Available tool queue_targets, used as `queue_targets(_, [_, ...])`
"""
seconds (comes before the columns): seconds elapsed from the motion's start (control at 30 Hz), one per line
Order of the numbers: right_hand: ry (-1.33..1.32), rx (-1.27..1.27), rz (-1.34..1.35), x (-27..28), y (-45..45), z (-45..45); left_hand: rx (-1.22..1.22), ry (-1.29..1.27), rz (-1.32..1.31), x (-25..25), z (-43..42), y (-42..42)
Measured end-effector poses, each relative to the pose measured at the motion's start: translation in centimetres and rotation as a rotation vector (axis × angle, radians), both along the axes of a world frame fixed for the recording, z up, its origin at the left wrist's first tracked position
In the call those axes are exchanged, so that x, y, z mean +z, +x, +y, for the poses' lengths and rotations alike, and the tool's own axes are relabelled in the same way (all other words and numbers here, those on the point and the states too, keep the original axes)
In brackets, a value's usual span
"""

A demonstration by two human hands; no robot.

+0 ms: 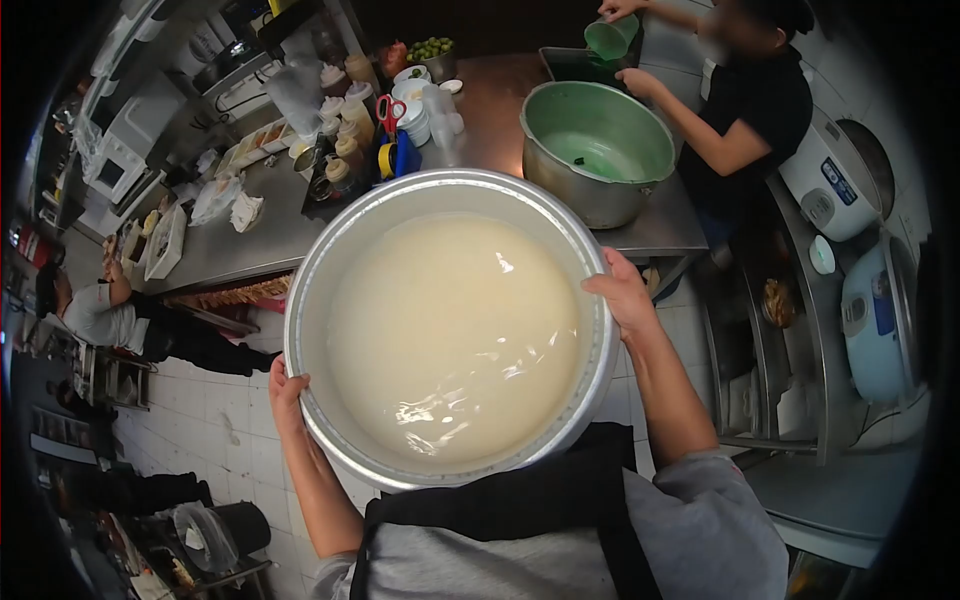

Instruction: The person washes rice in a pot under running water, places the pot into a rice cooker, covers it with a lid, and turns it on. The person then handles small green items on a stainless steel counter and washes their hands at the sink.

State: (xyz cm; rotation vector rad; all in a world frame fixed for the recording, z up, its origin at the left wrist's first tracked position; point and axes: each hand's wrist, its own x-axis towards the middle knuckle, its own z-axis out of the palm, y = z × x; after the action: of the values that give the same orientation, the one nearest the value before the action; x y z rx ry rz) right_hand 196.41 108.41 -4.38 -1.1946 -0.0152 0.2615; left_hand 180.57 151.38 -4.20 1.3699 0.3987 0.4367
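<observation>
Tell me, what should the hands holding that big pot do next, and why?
Perhaps steady the open metal pot level: the left hand and right hand grip its rim on opposite sides, and shiny ripples on the pale liquid suggest it could slosh.

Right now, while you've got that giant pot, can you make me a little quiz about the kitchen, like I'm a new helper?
1. True or false: only the right hand is holding the big metal pot of pale liquid.
2. Pick one. The inside of the other pot, on the table, looks:
a) red
b) green
c) black
3. Fill the gap: the scissors near the squeeze bottles have ____ handles.

Key:
1. False; the left hand holds it too.
2. b
3. red
</observation>
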Motion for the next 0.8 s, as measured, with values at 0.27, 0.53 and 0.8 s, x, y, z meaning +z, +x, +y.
queue_targets(0.27, [-0.01,-0.02,0.019,-1.5,3.7,2.2,-0.029,-0.02,-0.011,-2.3,3.2,4.0])
queue_targets(0.53, [-0.062,-0.133,0.058,-2.1,4.0,3.2,-0.1,-0.077,0.048,-3.0,5.0,8.6])
queue_targets(0.8, [0.08,-0.168,0.082,-3.0,6.7,3.4,-0.123,-0.326,-0.009,-4.5,4.5,11.5])
